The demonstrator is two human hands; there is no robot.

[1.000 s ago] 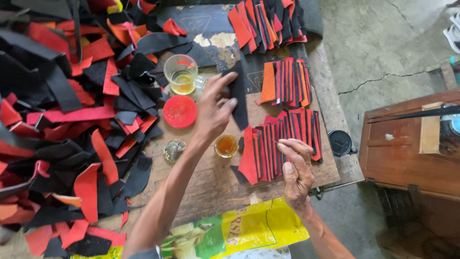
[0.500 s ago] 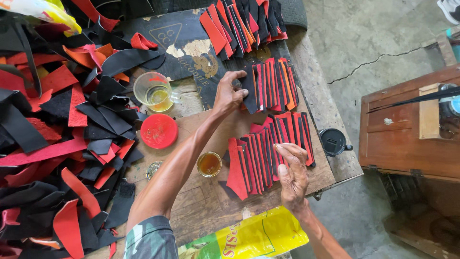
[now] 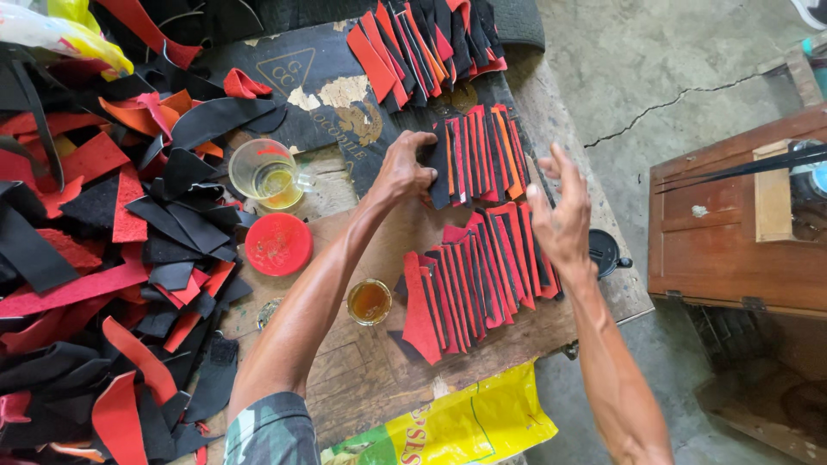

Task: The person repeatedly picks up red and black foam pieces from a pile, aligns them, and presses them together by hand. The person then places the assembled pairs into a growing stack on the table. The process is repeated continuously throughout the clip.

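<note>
Squaring up rows of red and black strips on the tabletop.
Left hand, grip narrow, presses the upper row's end; right hand, grip wide, hovers over the lower row. Next likely needs even nudging.

My left hand touches red, orange and black strips; a round red lid, amber liquid in a small cup, brown wooden bench.

**Red and black strips in rows**

The middle row of overlapped red and black strips lies on the table, just beyond the near row, which fans diagonally, its strips shingled edge over edge.
</note>
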